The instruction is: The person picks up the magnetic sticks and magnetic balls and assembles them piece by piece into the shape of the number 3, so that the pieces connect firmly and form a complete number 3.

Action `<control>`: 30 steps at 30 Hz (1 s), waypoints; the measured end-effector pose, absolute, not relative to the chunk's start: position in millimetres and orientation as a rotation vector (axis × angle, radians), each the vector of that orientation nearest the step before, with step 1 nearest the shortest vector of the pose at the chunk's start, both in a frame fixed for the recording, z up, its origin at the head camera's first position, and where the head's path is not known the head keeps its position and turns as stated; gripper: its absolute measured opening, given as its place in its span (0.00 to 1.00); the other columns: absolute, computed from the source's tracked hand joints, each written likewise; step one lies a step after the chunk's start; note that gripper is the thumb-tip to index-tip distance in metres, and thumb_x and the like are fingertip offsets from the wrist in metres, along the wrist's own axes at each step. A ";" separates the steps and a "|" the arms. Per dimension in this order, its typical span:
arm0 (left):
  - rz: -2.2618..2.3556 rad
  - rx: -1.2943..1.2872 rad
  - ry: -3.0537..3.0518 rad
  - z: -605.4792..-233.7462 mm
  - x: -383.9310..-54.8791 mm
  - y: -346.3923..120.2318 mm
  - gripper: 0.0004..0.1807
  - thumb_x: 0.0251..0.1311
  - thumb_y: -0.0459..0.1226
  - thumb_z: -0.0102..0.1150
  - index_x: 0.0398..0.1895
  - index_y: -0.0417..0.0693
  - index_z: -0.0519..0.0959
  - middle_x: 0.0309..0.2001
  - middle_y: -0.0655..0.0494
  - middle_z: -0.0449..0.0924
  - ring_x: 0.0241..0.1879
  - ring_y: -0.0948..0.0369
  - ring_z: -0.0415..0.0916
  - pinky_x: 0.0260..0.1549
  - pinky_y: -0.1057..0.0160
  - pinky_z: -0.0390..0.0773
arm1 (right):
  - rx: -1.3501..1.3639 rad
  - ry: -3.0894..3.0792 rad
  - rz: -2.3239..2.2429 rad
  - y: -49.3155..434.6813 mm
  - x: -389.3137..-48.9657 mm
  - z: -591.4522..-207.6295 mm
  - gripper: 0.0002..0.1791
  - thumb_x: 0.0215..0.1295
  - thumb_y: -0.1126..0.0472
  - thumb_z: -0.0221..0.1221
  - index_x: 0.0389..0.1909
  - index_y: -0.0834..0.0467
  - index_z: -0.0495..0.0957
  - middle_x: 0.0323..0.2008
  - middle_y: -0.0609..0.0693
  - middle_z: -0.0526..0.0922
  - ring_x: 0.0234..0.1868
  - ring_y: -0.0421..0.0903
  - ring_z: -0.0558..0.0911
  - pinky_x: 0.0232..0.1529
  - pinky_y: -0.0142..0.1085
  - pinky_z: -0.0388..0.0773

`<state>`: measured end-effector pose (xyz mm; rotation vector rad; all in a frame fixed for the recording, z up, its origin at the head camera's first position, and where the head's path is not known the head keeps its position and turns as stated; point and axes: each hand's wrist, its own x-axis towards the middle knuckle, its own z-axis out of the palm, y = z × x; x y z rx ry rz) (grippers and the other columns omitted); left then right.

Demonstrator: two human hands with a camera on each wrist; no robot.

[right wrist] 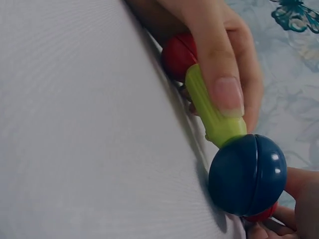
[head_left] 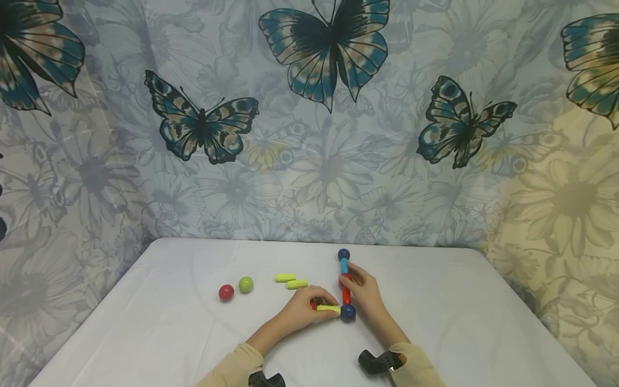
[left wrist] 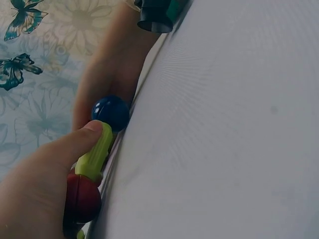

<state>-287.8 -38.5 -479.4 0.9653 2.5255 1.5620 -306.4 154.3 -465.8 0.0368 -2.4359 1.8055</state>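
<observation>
My left hand (head_left: 302,312) pinches a yellow-green rod (head_left: 329,308) between thumb and fingers. One end of that rod meets a dark blue ball (head_left: 347,313); a red ball (left wrist: 83,198) sits at its other end, partly covered by the hand. From the blue ball a red rod (head_left: 346,295) runs away across the table to a second red ball (head_left: 345,279). Beyond it come a light blue rod (head_left: 344,265) and another dark blue ball (head_left: 344,254). My right hand (head_left: 366,290) grips this line of pieces around the second red ball, hiding part of it.
Two loose yellow-green rods (head_left: 297,284) lie on the white table (head_left: 459,306) beyond my left hand. Farther left are a loose green ball (head_left: 245,284) and a loose red ball (head_left: 226,293). A butterfly-patterned cloth (head_left: 329,177) hangs behind the table's back edge.
</observation>
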 end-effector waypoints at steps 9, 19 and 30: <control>1.573 0.917 2.692 -466.2 -294.5 -54.4 0.10 0.60 0.47 0.65 0.43 0.60 0.85 0.39 0.67 0.85 0.40 0.67 0.78 0.42 0.69 0.77 | 0.071 -2.404 1.830 156.6 -305.9 -470.2 0.31 0.64 0.61 0.63 0.66 0.66 0.67 0.67 0.65 0.69 0.69 0.60 0.69 0.65 0.44 0.69; 1.728 0.648 2.888 -461.1 -313.4 -88.6 0.15 0.56 0.31 0.67 0.47 0.52 0.84 0.46 0.59 0.85 0.52 0.58 0.80 0.56 0.56 0.78 | 0.083 -2.401 1.856 155.2 -302.5 -466.2 0.31 0.66 0.61 0.62 0.67 0.67 0.65 0.69 0.65 0.66 0.70 0.60 0.66 0.66 0.43 0.67; 1.752 0.445 2.911 -461.8 -318.1 -111.6 0.15 0.55 0.28 0.65 0.47 0.47 0.84 0.48 0.51 0.85 0.53 0.52 0.80 0.58 0.51 0.77 | 0.036 -2.415 1.818 155.6 -304.6 -471.1 0.31 0.65 0.59 0.62 0.67 0.64 0.68 0.69 0.64 0.67 0.70 0.59 0.68 0.66 0.44 0.68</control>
